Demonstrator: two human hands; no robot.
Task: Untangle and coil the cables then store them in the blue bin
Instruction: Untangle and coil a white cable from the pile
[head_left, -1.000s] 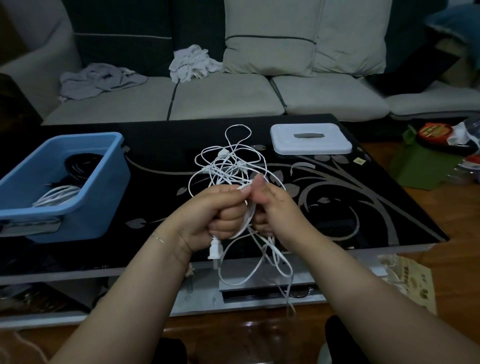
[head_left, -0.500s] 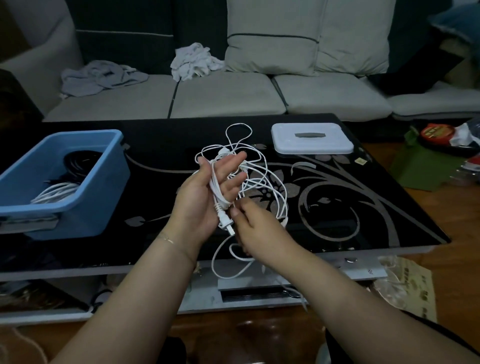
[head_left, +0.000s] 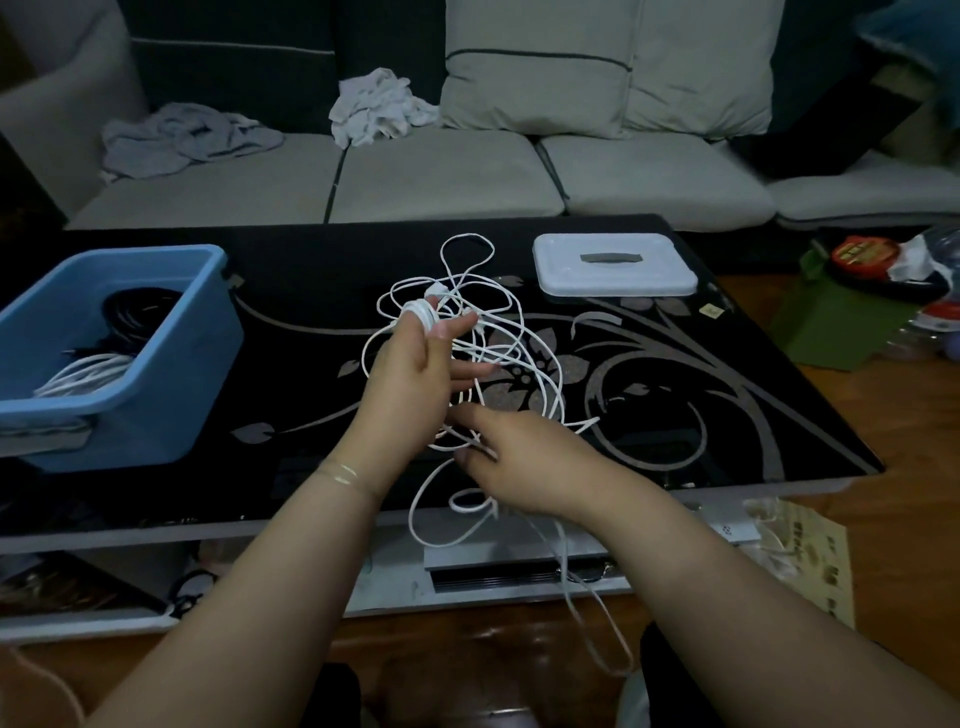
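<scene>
Currently: coiling step, white cable still mostly a loose tangle.
Left hand: raised above the tabletop, palm toward the camera, fingers spread; a few turns of cable sit wound round the upper fingers.
Right hand: just below and right of the left, fingers bent into the slack; whether it truly pinches a strand cannot be told (view blurred there).
Cable position: loops fan out beyond and right of the left hand; a tail hangs under the right hand, past the tabletop edge.
Blue bin: well off to the left of the left hand, already holding a black coil and a white one.
Technique, my judgement: keep the left fingers spread as a fixed former; feed one strand at a time, even tension.
Risk: pulling hard likely tightens crossings; lift loops free first.
Tail: gather it last.
</scene>
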